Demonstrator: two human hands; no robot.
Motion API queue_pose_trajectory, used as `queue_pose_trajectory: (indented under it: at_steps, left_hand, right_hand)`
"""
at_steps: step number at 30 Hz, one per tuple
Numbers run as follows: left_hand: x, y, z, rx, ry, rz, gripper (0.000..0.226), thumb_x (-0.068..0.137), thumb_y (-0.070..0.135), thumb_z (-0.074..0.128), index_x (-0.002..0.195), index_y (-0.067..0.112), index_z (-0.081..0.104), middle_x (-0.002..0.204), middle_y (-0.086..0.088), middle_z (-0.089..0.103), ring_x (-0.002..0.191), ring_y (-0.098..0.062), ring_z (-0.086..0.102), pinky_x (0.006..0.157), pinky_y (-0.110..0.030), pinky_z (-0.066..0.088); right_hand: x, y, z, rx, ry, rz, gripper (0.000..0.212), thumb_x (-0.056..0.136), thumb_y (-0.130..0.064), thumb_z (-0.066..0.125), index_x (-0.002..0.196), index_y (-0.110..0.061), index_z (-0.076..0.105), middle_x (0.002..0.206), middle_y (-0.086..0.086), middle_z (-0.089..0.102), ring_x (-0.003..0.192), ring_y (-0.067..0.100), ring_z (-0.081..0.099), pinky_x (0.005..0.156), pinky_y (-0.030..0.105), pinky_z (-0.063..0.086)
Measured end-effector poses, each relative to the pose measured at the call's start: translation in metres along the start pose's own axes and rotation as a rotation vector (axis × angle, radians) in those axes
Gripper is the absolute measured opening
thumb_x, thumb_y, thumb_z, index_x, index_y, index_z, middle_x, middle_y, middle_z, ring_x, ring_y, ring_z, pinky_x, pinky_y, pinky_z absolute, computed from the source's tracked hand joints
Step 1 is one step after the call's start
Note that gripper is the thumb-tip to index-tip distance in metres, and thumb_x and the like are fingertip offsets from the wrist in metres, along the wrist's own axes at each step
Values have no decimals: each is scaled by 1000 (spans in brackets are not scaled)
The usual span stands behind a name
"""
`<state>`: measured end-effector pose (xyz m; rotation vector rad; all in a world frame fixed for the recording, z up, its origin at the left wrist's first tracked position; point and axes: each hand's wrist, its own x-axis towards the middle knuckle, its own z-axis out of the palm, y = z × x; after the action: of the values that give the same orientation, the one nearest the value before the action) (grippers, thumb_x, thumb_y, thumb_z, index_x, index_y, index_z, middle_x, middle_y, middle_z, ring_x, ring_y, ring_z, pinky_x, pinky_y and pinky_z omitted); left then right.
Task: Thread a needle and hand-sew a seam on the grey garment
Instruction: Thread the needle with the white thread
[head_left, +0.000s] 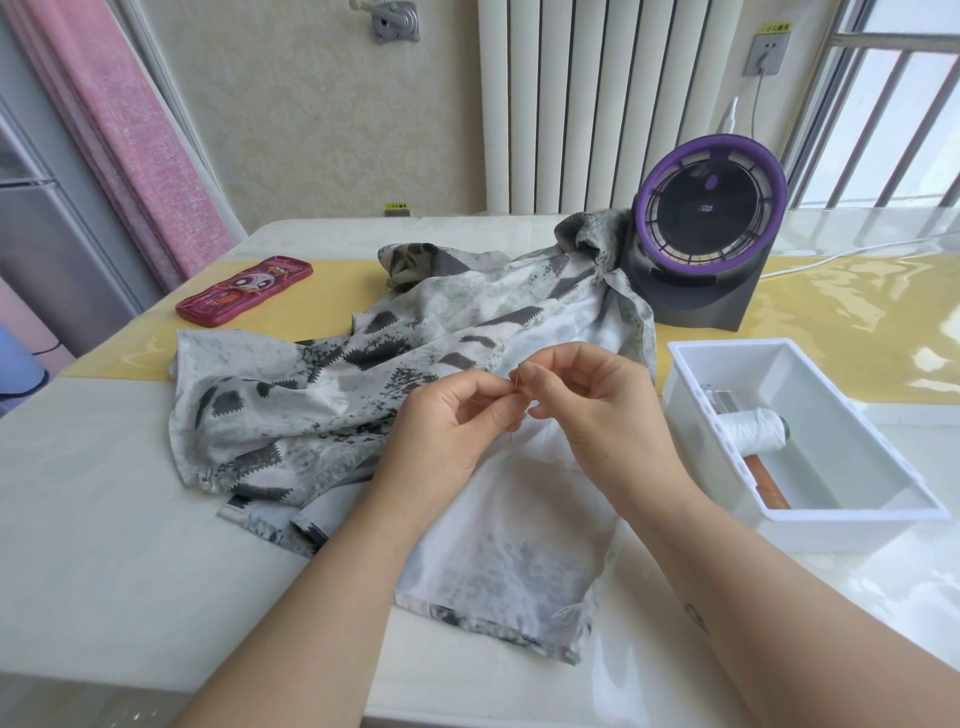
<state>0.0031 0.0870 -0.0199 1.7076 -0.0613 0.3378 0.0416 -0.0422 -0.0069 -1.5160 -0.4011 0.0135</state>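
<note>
The grey patterned garment (363, 395) lies spread and crumpled across the table's middle, its pale inside facing up near me. Above it, my left hand (457, 421) pinches a thin needle (515, 410) that stands nearly upright between thumb and forefinger. My right hand (587, 395) meets it fingertip to fingertip and pinches a fine thread (548, 434) by the needle's top; the thread hangs down over the cloth. Whether the thread passes through the eye is too small to tell.
A white plastic box (691, 410) at the right holds a spool of white thread (756, 428) and an orange item. A purple-rimmed desk fan (711, 213) stands behind the garment. A red patterned case (244, 291) lies at the back left on the table (104, 519).
</note>
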Motion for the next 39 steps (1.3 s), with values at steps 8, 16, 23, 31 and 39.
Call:
queue_pose_trajectory:
  at_steps: [8,16,23,31,39]
  left_hand:
    - [0,-1,-1,7,-1,4,13,85,12,66,76,22,69,67,8,67,70,-4,63,78,-30,54]
    - [0,0,-1,9,29,46,10,85,7,65,79,14,69,68,8,68,67,-1,63,67,-12,48]
    - [2,-5,-2,66,56,76,7,84,11,67,81,16,70,72,4,70,72,-8,65,75,-20,52]
    - [1,-5,-1,135,81,112,6,84,11,68,81,16,70,76,6,72,74,-6,67,76,-20,52]
    - [0,-7,-2,279,125,186,5,85,15,68,85,11,72,78,6,72,73,-4,67,73,-20,51]
  right_hand:
    - [0,0,-1,14,-28,3,6,87,-8,64,83,-4,68,75,4,69,67,12,63,65,18,51]
    - [1,-4,-3,108,-90,48,7,84,-8,67,79,-13,69,74,-4,71,68,4,64,63,14,49]
    - [2,-3,-4,110,-93,60,7,83,-7,68,80,-13,70,74,-5,72,69,3,65,64,14,50]
    - [2,-2,-5,110,-101,65,5,83,-7,67,82,-11,70,77,-1,72,72,5,65,67,15,50]
    - [3,0,-6,92,-110,50,5,82,-8,68,86,-5,70,80,3,72,74,7,66,69,16,51]
